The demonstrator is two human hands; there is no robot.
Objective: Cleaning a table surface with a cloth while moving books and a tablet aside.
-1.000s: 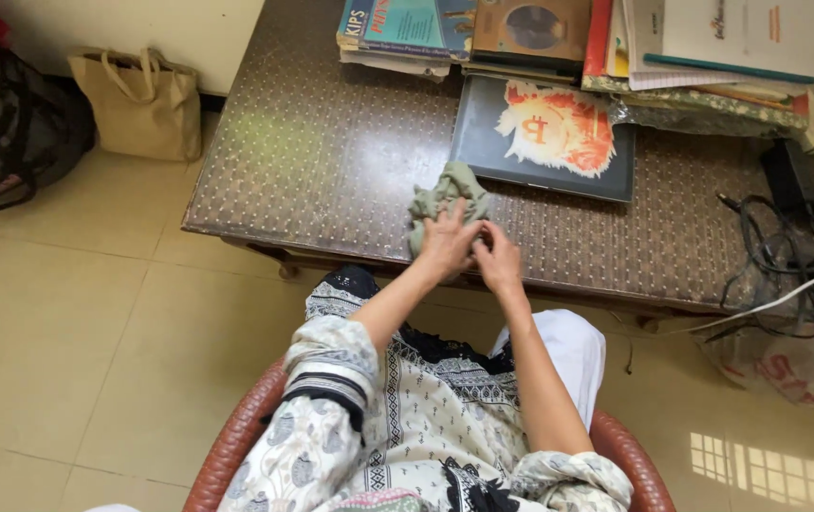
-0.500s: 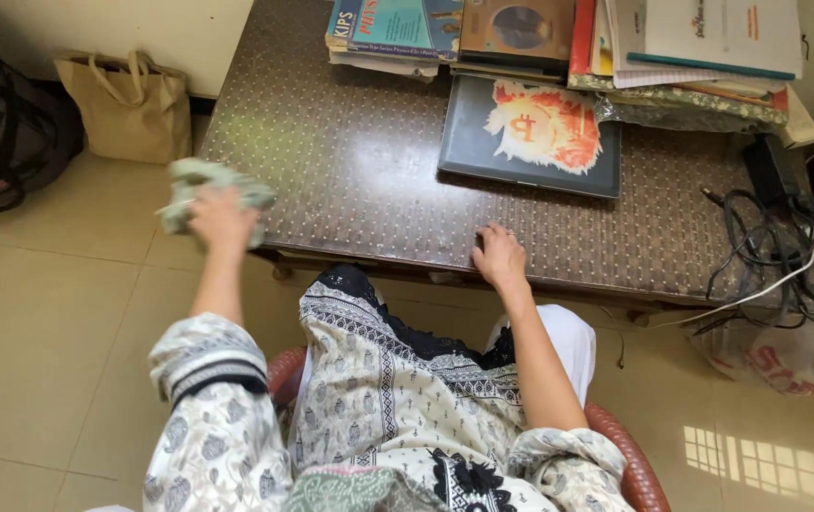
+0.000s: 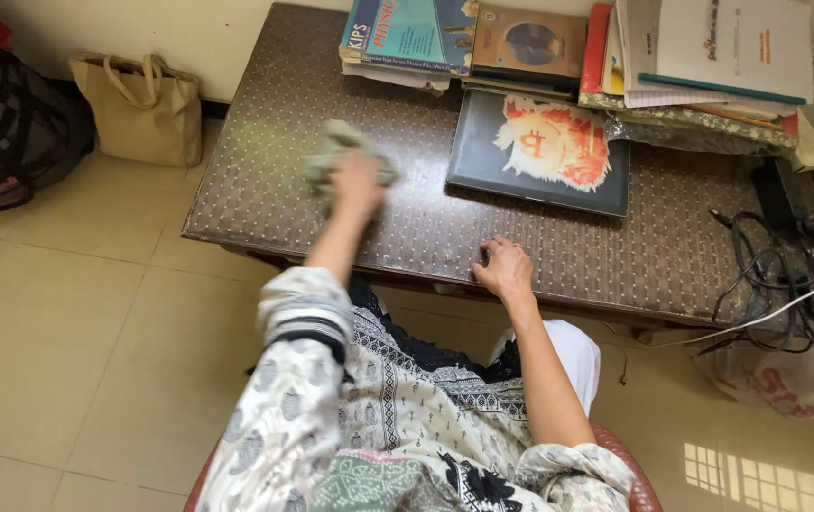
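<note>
L hand (image 3: 358,182) clenched on a green cloth (image 3: 336,152), pressed to the worktop (image 3: 265,180) well left of the laptop (image 3: 542,150); hand and cloth motion-blurred, so exact grip can't be made out beyond a bunched hold. R hand (image 3: 504,268) holds nothing, fingers loosely curled, resting on worktop edge just below laptop's front edge.

Laptop lies flat, lid shut, orange-and-white picture on lid. Behind laptop: books (image 3: 464,36) stacked along the back, some overhanging its rear edge. Right of laptop: cables (image 3: 782,275) in a tangle, charger brick among them.

Risks, judged:
- Wide fast sweep twd laptop → cloth or knuckles knock it, or snag the book stack; top items look loose, could slide.
- Cloth only bunched, not wrapped → may slip out mid-stroke, drop off the edge left of laptop.
- Sweep reaching cables → drags brick off worktop.
- Studded surface may catch cloth.
</note>
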